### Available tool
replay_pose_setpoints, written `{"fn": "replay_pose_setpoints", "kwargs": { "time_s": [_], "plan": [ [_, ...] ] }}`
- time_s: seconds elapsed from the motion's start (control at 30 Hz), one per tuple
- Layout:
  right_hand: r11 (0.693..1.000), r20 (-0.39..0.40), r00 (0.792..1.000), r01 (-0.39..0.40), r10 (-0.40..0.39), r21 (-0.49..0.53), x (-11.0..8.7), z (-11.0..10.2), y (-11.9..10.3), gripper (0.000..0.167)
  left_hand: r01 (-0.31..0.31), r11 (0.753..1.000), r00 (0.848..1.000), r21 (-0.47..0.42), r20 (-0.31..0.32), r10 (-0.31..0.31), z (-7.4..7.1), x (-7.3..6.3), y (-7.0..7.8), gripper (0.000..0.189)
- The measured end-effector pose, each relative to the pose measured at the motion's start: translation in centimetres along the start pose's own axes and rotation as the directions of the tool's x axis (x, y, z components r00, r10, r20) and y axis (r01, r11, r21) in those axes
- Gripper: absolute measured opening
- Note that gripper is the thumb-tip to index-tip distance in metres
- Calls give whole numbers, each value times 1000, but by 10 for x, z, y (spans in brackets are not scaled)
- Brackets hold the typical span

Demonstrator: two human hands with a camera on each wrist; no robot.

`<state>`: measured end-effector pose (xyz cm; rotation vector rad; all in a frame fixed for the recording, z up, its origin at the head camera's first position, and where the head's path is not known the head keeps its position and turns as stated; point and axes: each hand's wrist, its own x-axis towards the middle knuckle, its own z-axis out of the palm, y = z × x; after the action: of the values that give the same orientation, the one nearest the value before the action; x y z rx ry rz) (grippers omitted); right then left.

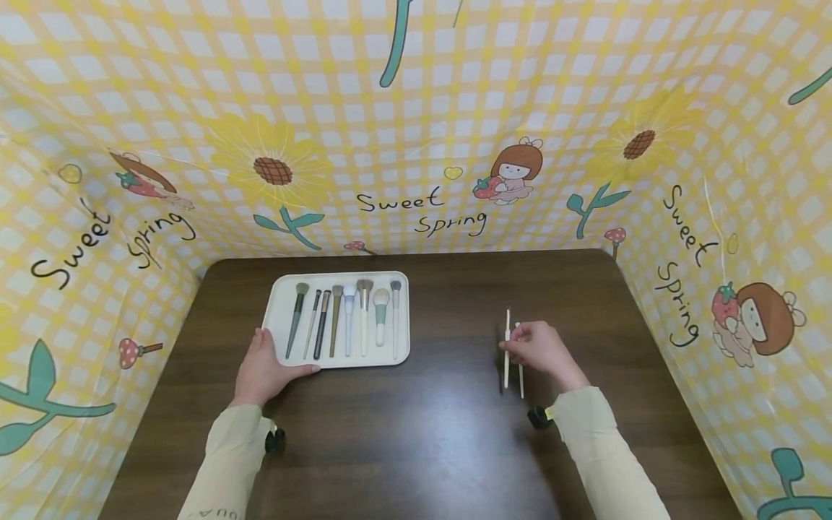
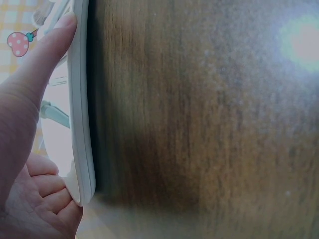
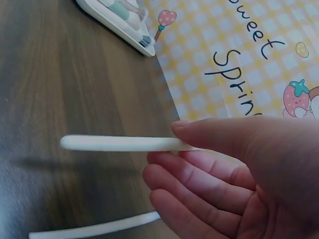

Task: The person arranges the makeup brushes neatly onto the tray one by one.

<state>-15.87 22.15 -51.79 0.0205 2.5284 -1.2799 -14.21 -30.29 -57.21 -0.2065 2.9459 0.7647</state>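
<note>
A cream tray (image 1: 278, 307) holds several makeup brushes (image 1: 349, 325) laid side by side, mostly with their handles towards me. My left hand (image 1: 260, 370) holds the tray's near left corner. Its thumb lies over the front rim (image 2: 79, 124) and its fingers are at the left side. Over the right half of the table, my right hand (image 1: 539, 350) pinches a slim makeup brush (image 1: 507, 370) with a white handle (image 3: 114, 143) between thumb and fingers. The brush's head is mostly hidden in the right wrist view. A second white-handled brush (image 1: 521, 383) lies under that hand.
The dark wooden table (image 1: 448, 433) reflects a bright patch of light near its middle. Yellow checked cloth (image 1: 416, 144) with printed flowers and lettering rises at the back and both sides. A black device (image 1: 538, 417) is strapped at the right wrist.
</note>
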Motion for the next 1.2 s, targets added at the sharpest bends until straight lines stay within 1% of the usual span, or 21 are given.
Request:
{"fn": "replay_pose_setpoints", "kwargs": {
  "time_s": [0.17,0.27,0.4,0.53,0.77,0.87,1.07,1.2],
  "plan": [
    [998,-20,1000,-7,9,63,2,9,-2,19,3,1000,1000,0,3,-3,0,0,0,150],
    [995,-29,1000,3,0,97,3,14,-4,19,6,1000,1000,0,6,-6,0,-1,0,151],
    [993,-40,999,15,-10,116,6,21,-6,19,12,1000,1000,-2,9,-12,0,-1,1,151],
    [993,-35,999,20,-16,120,8,24,-10,19,14,1000,1000,2,12,-14,-1,0,0,151],
    [988,-29,999,44,-40,145,18,23,-26,20,8,1000,1000,7,7,-8,0,2,-1,152],
    [983,-31,998,62,-57,171,22,26,-32,20,17,1000,1000,5,17,-18,0,2,-1,153],
    [969,-27,996,91,-87,230,27,36,-43,19,18,1000,999,15,26,-18,-1,3,-1,151],
    [965,-25,995,104,-101,241,29,43,-50,18,16,1000,999,12,34,-16,-4,3,4,150]
  ]
}}
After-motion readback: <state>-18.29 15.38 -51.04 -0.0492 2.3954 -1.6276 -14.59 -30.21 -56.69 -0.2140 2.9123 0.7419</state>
